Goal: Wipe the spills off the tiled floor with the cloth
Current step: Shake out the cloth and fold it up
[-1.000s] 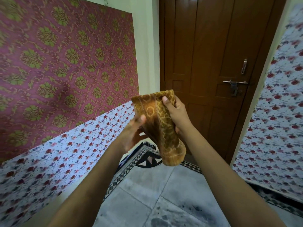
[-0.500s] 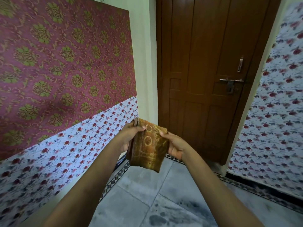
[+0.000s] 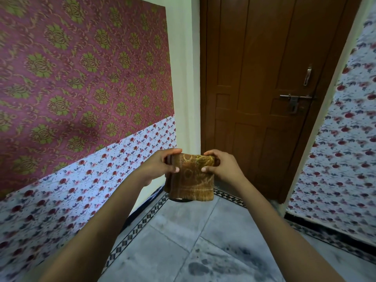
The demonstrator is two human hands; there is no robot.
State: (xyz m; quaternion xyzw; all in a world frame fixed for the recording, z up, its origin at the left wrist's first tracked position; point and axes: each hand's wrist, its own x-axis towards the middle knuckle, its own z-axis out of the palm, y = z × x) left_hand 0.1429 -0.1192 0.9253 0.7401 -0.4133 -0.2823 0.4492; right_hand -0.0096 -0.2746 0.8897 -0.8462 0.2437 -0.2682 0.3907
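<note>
**Item: cloth** (image 3: 191, 177). Brown-gold and patterned, folded into a thick pad. It is held in the air at the centre of the frame, well above the tiled floor (image 3: 179, 226) and in front of the foot of the wooden door (image 3: 264, 88).

**Hold.** The left hand (image 3: 157, 169) pinches the upper left corner and the right hand (image 3: 224, 171) pinches the upper right. The lower part hangs free. Gripping both top corners probably serves to square the fold into a flat wiping face before the cloth goes down.

**Cloth relative to fingers** (image 3: 174, 169). The pad spans the gap between the two hands. Each thumb presses on the near face just below the top edge. The other fingers curl over that edge and go behind the cloth, so their tips are hidden. The dark rim showing under the bottom edge may be another layer or a floor motif; the view does not settle which.

**Item: spills** (image 3: 200, 268). Dark blotches on the grey tiles at lower centre and lower right, well apart from the cloth and not touched by it. Wiping looks not yet begun.

**Surroundings.** Floral wall coverings (image 3: 81, 78) at left and right, and a chequered floor border (image 3: 140, 224) at lower left.
</note>
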